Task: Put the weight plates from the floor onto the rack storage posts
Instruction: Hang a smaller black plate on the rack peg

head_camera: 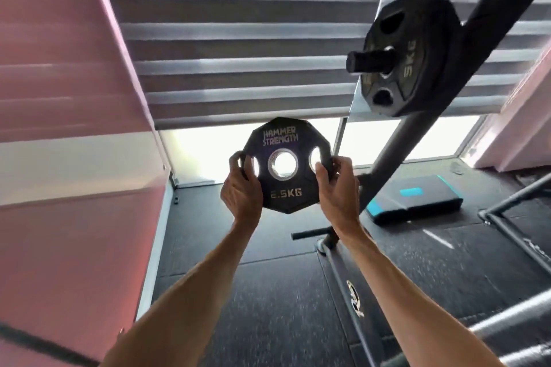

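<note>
Head view: two bare forearms come up from the bottom edge and meet mid-frame.
Left hand (238,188): gripping the plate's left edge, fingers curled in around the left grip hole.
Right hand (337,185): same deal on the right edge, fingers hooked round at the right grip hole.
2.5KG plate (286,185): black, many-sided, marked "HAMMER STRENGTH". It's held upright facing the camera in the centre of the frame, off the floor and not on any post.
Floor (268,307): dark speckled rubber matting across the bottom half.
Rack base (351,301): a grey bar lying on the floor at lower right.
Lower post (310,234): a short bare stub sticking out to the left, just under the right wrist.
Pad (417,197): black with teal patches, flat on the floor right of centre. It's pretty blurry, maybe a step platform.
Upright (396,143): a dark beam slanting from centre to the upper right corner.
5KG plate (414,68): sitting on the upper post (369,60) at upper right, well apart from the held plate. The post's end pokes out to the left.
Blinds (238,39): grey striped, filling the top of the frame.
Window (208,152): bright strip below the blinds.
Pink wall (59,98): all down the left side.
</note>
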